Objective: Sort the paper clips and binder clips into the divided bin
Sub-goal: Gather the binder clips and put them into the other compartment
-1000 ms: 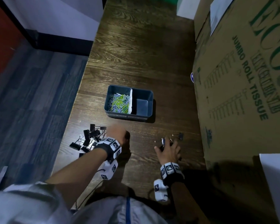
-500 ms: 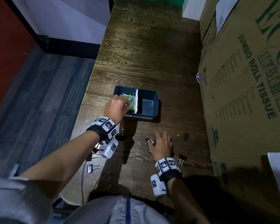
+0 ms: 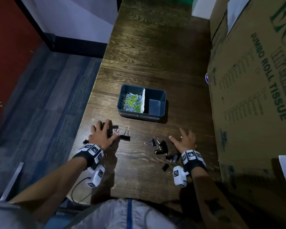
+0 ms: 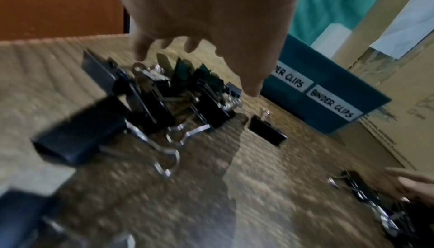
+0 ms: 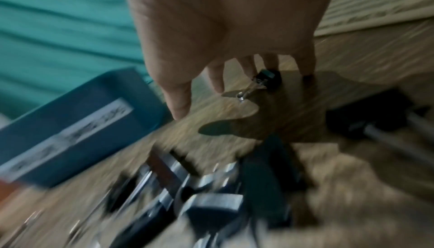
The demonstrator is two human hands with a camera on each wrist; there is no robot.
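Note:
The dark blue divided bin stands mid-table. Its left half holds several coloured paper clips; the right half looks bare. My left hand is spread flat over a heap of black binder clips, fingers straight, holding nothing. One binder clip lies just right of that hand. My right hand is open too, fingers splayed, to the right of a second cluster of binder clips. Under its fingers lies a small binder clip.
A tall cardboard box walls off the table's right side, close to my right hand. The table's left edge runs just beside the left hand. The bin front carries the labels PAPER CLIPS and BINDER CLIPS.
My left hand has come back from the bin's left half to the left heap of binder clips. The right hand has slid right off its clips and spread open.

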